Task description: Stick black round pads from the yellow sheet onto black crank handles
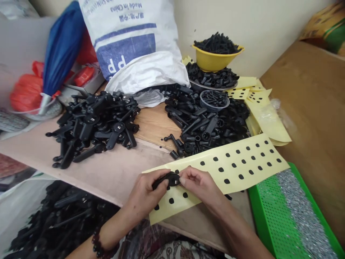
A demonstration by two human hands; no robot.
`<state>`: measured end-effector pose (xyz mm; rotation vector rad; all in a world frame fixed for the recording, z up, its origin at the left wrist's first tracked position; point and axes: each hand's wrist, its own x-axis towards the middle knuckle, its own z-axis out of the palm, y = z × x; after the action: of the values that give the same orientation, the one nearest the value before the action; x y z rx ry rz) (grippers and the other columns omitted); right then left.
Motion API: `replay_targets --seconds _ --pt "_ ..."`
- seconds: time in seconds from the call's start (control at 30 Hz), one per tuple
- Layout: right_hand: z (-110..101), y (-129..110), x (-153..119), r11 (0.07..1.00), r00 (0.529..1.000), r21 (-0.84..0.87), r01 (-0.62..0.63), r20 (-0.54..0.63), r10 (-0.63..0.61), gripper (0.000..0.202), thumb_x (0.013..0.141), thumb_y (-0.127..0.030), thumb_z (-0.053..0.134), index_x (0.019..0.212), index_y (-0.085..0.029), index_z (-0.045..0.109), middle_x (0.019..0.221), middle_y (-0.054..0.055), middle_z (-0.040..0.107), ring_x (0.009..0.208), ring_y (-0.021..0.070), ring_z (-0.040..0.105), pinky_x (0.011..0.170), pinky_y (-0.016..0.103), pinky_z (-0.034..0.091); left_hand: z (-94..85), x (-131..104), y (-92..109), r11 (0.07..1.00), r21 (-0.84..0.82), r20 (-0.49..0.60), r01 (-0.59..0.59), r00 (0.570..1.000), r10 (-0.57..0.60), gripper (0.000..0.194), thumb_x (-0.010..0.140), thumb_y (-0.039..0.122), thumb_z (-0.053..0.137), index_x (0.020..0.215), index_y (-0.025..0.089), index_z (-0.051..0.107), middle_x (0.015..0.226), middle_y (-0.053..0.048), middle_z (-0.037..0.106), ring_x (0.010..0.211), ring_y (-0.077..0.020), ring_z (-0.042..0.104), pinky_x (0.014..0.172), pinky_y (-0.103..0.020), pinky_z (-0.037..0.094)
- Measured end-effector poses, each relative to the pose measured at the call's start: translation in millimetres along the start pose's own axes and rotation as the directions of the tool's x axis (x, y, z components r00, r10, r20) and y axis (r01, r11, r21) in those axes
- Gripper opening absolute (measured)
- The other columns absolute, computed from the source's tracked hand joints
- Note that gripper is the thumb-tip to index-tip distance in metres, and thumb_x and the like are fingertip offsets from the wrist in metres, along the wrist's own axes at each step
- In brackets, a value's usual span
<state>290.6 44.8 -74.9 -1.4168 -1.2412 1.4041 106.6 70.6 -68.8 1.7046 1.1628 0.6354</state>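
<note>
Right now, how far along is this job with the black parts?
Partly, it seems. Pieces in the left pile look already joined. In hand: one black piece, gripped by the left hand, the right hand at its end. Probably left: the loose parts heaped to the right, those in the yellow bowl, and the dots on the yellow sheet. I can't judge a total.

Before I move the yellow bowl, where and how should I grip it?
Best, I'd judge, by the flared rim of the yellow bowl, from left and right at once: the wall is behind, and black parts heap above the rim.
</note>
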Motion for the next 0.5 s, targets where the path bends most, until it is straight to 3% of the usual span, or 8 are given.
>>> replay_targets --seconds 0.17,0.33,0.43,0.5 --pt "4.8 3.5 -0.6 0.999 0.999 -0.016 -0.041 -0.026 0.041 0.024 0.071 -0.041 0.062 0.068 -0.019 0.054 0.064 -0.001 0.052 0.061 0.0141 0.048 0.055 0.026 0.04 -0.4 -8.3 -0.3 0.99 0.099 -0.066 -0.097 0.992 0.104 0.031 0.082 0.024 0.052 0.105 0.016 0.071 0.099 -0.006 0.075 0.088 -0.0209 0.07 0.078 -0.028 0.054" --pt "4.3 6.8 -3.4 0.998 0.998 -0.018 -0.068 0.008 0.068 0.034 0.074 -0.05 0.063 0.068 -0.018 0.052 0.063 -0.001 0.054 0.061 0.0143 0.051 0.058 0.026 0.042 1.4 -11.8 -0.4 0.997 0.031 -0.127 -0.075 0.989 0.078 0.031 0.081 0.025 0.052 0.103 0.014 0.071 0.098 -0.008 0.075 0.087 -0.0213 0.069 0.077 -0.028 0.053" --pt "9.2 4.4 -12.6 0.999 0.998 0.019 -0.04 0.049 0.039 0.035 0.078 -0.054 0.057 0.082 -0.019 0.055 0.071 0.0 0.06 0.069 0.0172 0.058 0.066 0.028 0.047 2.8 -17.1 3.6 0.997 -0.067 -0.082 -0.04 0.996 0.034 0.03 0.08 0.022 0.051 0.102 0.013 0.07 0.092 -0.007 0.074 0.08 -0.0181 0.066 0.07 -0.025 0.05" --pt "16.1 2.3 -21.4 0.997 1.0 -0.078 -0.015 0.006 0.016 0.034 0.085 -0.053 0.048 0.093 -0.021 0.057 0.072 -0.001 0.062 0.07 0.0184 0.061 0.068 0.028 0.047 3.2 -23.7 7.1 0.987 -0.162 0.006 -0.014 1.0 0.015 0.031 0.082 0.021 0.049 0.106 0.014 0.068 0.081 -0.003 0.07 0.069 -0.0137 0.06 0.062 -0.021 0.045"
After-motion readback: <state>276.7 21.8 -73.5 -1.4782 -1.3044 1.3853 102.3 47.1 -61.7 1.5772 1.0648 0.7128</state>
